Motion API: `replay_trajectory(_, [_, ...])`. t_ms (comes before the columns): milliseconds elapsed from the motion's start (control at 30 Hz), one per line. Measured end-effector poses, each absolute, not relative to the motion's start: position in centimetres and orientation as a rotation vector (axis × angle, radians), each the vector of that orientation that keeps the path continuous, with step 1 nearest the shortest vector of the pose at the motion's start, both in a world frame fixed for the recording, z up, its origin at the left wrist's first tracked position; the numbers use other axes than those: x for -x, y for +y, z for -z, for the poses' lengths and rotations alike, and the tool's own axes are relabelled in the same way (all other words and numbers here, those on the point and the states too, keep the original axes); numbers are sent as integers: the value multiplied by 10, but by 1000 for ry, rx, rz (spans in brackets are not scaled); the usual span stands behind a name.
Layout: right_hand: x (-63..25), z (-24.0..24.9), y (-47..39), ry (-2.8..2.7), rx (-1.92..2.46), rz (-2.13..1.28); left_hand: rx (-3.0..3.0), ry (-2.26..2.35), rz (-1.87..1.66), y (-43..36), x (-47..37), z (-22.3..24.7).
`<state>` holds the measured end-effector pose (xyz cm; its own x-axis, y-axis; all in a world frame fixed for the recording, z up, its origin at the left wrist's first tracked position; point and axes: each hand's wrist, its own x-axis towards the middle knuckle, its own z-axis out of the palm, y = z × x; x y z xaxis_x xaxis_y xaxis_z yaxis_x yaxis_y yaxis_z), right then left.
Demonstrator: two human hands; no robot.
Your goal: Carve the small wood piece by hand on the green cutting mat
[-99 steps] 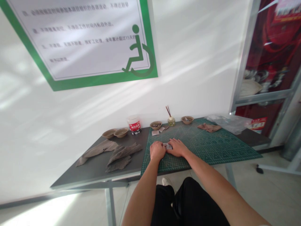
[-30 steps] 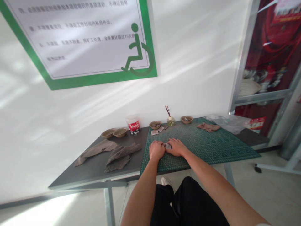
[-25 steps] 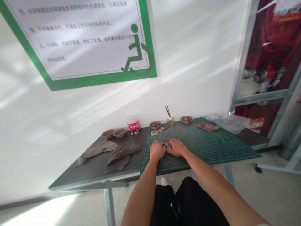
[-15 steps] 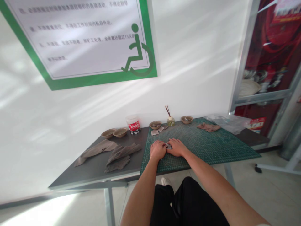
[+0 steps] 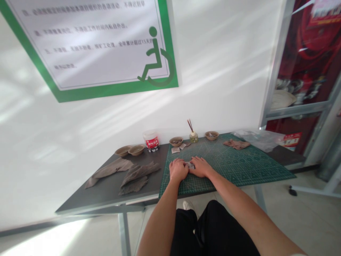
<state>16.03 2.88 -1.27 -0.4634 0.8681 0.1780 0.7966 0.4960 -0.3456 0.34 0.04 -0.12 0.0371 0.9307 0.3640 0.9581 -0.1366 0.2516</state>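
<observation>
Holding a small grey piece point(image 5: 190, 165) down on the green cutting mat point(image 5: 226, 163), between left hand point(image 5: 179, 169) and right hand point(image 5: 200, 166). Looks mid-handling, not released yet; can't tell the amount left.

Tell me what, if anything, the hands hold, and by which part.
A small grey piece sits between the left hand and right hand, fingers at its opposite sides; whether gripped or merely pressed can't be told.
</observation>
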Motion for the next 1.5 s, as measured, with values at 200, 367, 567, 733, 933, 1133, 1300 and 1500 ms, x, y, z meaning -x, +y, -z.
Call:
replay_trajectory(200, [-160, 12, 28, -2415, 1412, -319, 2098, -2122, 673, 0, -4, 0])
replay_trajectory(367, [-160, 11, 27, -2414, 1401, -317, 2218, -2028, 691, 3, -2, 1])
replay_trajectory(567, [-160, 11, 27, -2414, 1403, -307, 2363, -1941, 669, 3, -2, -3])
replay_trajectory(733, [-160, 12, 27, -2413, 1404, -311, 2334, -1962, 696, 1, -4, -3])
replay_trajectory(933, [-160, 11, 27, -2409, 1398, -313, 2257, -2037, 686, 0, -6, -1])
replay_trajectory(1133, [-160, 11, 27, -2414, 1407, -314, 2258, -2030, 688, 0, -5, -1])
replay_trajectory(1300, [-160, 11, 28, -2413, 1407, -303, 2268, -2014, 671, 0, -4, -1])
replay_trajectory(1500, [-160, 11, 27, -2421, 1402, -305, 2269, -2033, 690, 4, -3, 2])
